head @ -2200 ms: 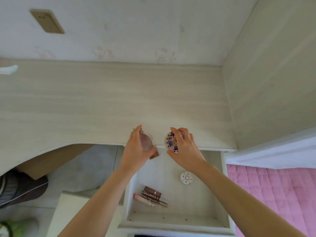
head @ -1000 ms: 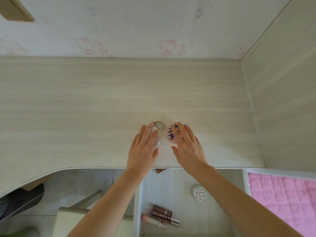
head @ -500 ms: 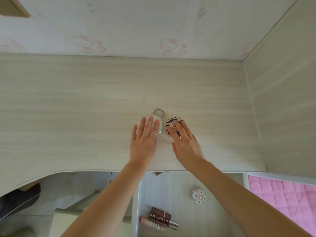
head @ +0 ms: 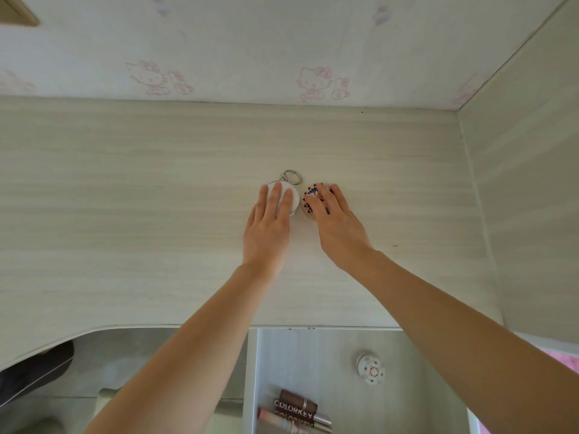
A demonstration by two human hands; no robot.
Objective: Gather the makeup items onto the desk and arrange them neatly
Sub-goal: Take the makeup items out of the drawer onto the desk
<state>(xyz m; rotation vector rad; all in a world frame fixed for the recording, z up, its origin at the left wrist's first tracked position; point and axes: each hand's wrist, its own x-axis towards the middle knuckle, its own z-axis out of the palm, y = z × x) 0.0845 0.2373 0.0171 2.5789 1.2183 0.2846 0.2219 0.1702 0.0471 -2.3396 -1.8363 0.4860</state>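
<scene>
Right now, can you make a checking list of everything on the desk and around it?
Surface: pale wood desk, two items on it.
Job's things: white round compact with key ring and patterned round compact, side by side on the desk; small round case and Colorkey tubes in the open drawer.
Clutter: nothing seen.
Grips: left hand flat on the white compact; right hand flat on the patterned one.
Cables: nothing seen.
Surroundings: cartoon-cat wallpaper.

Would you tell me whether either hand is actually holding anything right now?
Neither grips anything: the left hand rests flat fingers on the white compact, the right hand on the patterned compact.
</scene>
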